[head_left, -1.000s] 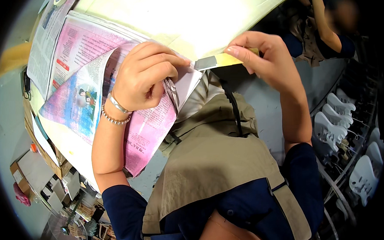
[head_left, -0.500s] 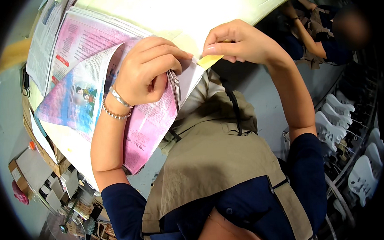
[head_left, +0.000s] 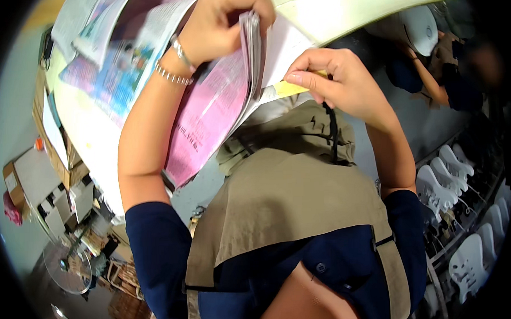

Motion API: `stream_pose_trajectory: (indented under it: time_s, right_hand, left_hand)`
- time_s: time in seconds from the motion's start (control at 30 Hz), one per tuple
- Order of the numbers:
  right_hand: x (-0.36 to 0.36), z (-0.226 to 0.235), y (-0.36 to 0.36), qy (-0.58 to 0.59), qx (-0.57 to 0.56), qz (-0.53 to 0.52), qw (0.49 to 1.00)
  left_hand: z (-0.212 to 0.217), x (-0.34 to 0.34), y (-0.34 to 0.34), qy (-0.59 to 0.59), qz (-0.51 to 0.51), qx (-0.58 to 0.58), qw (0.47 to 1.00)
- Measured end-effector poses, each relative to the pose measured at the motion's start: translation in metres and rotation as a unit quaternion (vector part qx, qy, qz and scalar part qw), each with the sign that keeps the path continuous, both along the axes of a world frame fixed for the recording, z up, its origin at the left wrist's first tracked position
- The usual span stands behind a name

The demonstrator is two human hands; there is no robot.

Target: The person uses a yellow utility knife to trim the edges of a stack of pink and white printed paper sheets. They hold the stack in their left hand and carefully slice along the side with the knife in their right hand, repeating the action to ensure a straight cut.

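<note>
My left hand [head_left: 228,25] is closed around the lifted edge of a newspaper [head_left: 211,113] printed in pink, whose folded pages bend upward beneath my fingers. Beside that fold, a white sheet [head_left: 282,46] shows on the table. My right hand [head_left: 331,81] pinches a thin yellow strip [head_left: 289,89] between thumb and fingers, at the table's near edge. The strip has a pale greyish end that touches or lies close to the newspaper's corner; exactly what it is made of I cannot tell.
More newspaper [head_left: 109,74] with blue and pink print lies on the pale table [head_left: 363,12] at the left. At the right, white guitar-body-shaped pieces [head_left: 467,264] hang on a rack. Another person's arm [head_left: 430,83] is at the upper right, beside a white rounded piece [head_left: 420,30].
My left hand has moved up and away, raising the newspaper's folded edge and baring more of the white sheet. My right hand has come slightly nearer, still holding the yellow strip.
</note>
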State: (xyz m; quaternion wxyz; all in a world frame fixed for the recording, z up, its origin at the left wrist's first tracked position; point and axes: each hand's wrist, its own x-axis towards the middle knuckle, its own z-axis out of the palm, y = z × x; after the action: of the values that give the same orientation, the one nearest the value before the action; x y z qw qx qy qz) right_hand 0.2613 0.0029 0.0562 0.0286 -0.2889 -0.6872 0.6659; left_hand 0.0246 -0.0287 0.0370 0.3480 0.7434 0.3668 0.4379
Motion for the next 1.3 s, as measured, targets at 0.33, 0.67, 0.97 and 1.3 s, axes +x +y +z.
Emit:
stream_pose_trajectory:
  time_s: [0.33,0.67,0.97,1.3]
  right_hand:
    - [-0.048,-0.012,-0.113,0.011,-0.152,0.089,0.984]
    - [-0.024,-0.019,-0.103,0.084,-0.084,0.119,0.986]
    - [0.054,-0.020,-0.031,0.117,0.119,-0.409,0.897]
    - [0.043,-0.016,-0.020,0.077,0.144,-0.360,0.919]
  left_hand:
    - [-0.022,-0.021,0.009,-0.314,-0.011,-0.085,0.945]
    - [-0.016,-0.021,-0.005,-0.187,0.023,-0.152,0.970]
    - [0.004,0.008,-0.003,0.168,0.008,0.036,0.985]
    - [0.000,0.013,0.000,0.151,-0.013,0.065,0.986]
